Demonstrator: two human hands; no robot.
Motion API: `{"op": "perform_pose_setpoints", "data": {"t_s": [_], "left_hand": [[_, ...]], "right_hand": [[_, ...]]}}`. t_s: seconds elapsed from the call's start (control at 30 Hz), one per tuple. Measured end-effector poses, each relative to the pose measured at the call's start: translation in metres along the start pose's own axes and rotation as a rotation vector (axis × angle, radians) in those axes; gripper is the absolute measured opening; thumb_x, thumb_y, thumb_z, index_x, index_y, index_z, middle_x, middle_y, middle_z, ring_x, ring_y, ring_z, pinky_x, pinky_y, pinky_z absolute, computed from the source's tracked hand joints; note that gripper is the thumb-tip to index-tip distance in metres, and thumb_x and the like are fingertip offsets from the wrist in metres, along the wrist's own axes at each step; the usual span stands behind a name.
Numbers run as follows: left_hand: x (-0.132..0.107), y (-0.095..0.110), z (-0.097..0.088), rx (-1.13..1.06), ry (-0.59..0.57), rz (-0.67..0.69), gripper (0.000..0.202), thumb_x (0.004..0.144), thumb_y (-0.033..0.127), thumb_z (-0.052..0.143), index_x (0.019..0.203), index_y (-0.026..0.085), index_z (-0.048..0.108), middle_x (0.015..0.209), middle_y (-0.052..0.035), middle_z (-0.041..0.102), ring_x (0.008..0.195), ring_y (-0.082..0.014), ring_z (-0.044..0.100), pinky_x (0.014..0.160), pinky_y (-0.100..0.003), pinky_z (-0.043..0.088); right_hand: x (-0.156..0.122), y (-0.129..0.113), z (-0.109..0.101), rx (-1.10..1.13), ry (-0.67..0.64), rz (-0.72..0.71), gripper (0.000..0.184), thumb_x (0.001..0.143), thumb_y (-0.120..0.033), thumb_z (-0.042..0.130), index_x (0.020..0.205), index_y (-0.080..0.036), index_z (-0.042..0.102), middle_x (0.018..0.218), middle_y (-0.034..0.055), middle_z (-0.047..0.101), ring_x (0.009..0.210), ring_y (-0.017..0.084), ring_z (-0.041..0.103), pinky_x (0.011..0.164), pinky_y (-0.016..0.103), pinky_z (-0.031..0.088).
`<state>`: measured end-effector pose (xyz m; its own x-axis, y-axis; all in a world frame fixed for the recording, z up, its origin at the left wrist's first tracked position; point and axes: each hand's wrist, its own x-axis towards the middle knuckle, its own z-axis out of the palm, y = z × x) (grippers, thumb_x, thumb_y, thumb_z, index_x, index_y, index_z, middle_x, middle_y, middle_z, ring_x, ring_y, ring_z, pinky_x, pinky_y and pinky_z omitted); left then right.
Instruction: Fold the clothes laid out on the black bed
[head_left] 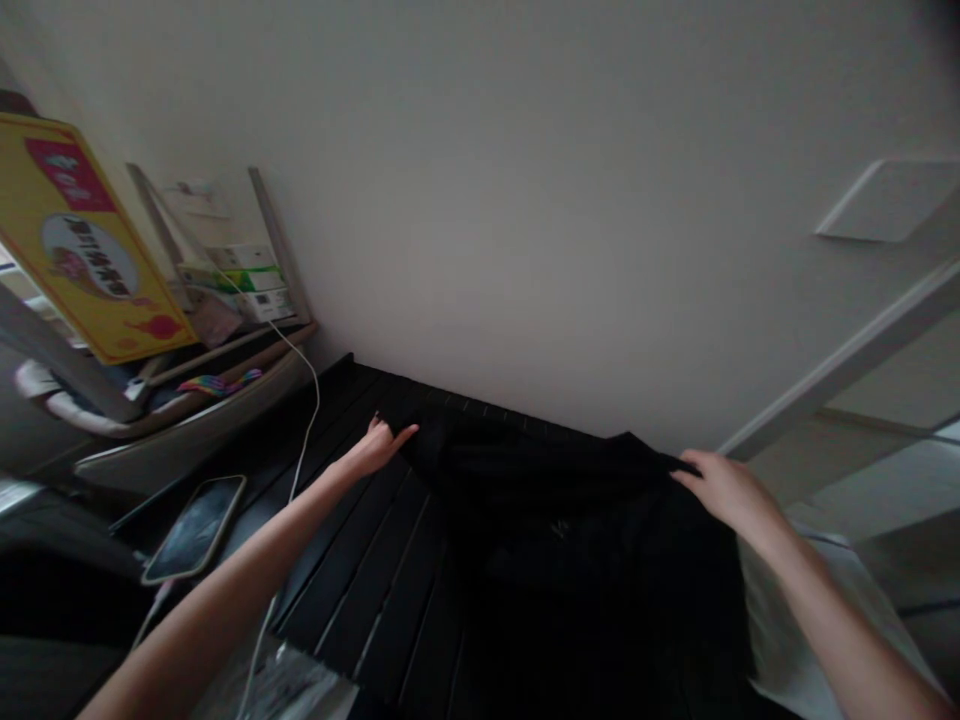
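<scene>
A large piece of black cloth, perhaps a garment, is stretched between my two hands, with a small pale mark near its middle. My left hand pinches its upper left corner, the thumb pointing right along the edge. At the upper right corner, my right hand grips the cloth between thumb and fingers. The top edge sags slightly between them, and the lower part hangs down out of the frame. Beneath it lies a black slatted table, partly covered by the cloth.
Left on the table are a phone, a white cable and a clear plastic bag. A chair-like frame holding small boxes and a yellow sign stands beyond. A pale wall rises behind; whitish material sits at right.
</scene>
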<state>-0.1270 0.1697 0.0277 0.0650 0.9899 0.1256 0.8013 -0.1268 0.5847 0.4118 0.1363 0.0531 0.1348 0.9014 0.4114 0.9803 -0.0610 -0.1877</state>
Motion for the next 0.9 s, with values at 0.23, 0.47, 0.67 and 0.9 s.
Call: {"op": "perform_pose_setpoints", "data": {"t_s": [0.23, 0.47, 0.67, 0.9], "left_hand": [[0.037, 0.027, 0.054, 0.315, 0.051, -0.203, 0.049, 0.087, 0.041, 0.06, 0.119, 0.005, 0.059, 0.139, -0.0303, 0.044, 0.136, -0.0531, 0.02, 0.098, -0.076, 0.016], [-0.034, 0.07, 0.149, 0.342, -0.059, -0.009, 0.058, 0.092, 0.041, 0.045, 0.144, 0.016, 0.038, 0.154, -0.0135, 0.029, 0.141, -0.0394, 0.021, 0.111, -0.06, 0.021], [-0.063, 0.07, 0.192, 0.415, -0.099, -0.003, 0.063, 0.091, 0.042, 0.042, 0.149, 0.02, 0.03, 0.158, -0.0112, 0.017, 0.143, -0.0418, 0.011, 0.109, -0.068, 0.014], [-0.063, 0.04, 0.178, 0.447, -0.216, 0.103, 0.074, 0.079, 0.013, 0.037, 0.15, 0.003, 0.017, 0.156, -0.0211, 0.012, 0.144, -0.0303, 0.008, 0.115, -0.049, 0.021]], "right_hand": [[-0.026, -0.084, 0.079, -0.105, 0.02, -0.134, 0.046, 0.091, -0.032, 0.043, 0.133, -0.015, 0.051, 0.136, 0.0234, 0.05, 0.123, 0.036, 0.048, 0.099, 0.053, 0.032], [-0.119, -0.126, 0.142, 0.133, -0.161, -0.293, 0.054, 0.088, -0.028, 0.044, 0.142, -0.025, 0.041, 0.154, 0.0114, 0.029, 0.139, 0.032, 0.03, 0.103, 0.057, 0.035], [-0.127, -0.15, 0.131, 0.268, -0.321, -0.529, 0.089, 0.071, 0.003, 0.034, 0.148, -0.038, 0.022, 0.149, -0.0014, 0.041, 0.141, 0.022, 0.026, 0.11, 0.052, 0.031], [-0.107, -0.131, 0.126, 0.384, -0.392, -0.529, 0.051, 0.075, -0.001, 0.033, 0.096, -0.031, 0.068, 0.098, -0.0003, 0.07, 0.105, 0.02, 0.06, 0.101, 0.046, 0.039]]}}
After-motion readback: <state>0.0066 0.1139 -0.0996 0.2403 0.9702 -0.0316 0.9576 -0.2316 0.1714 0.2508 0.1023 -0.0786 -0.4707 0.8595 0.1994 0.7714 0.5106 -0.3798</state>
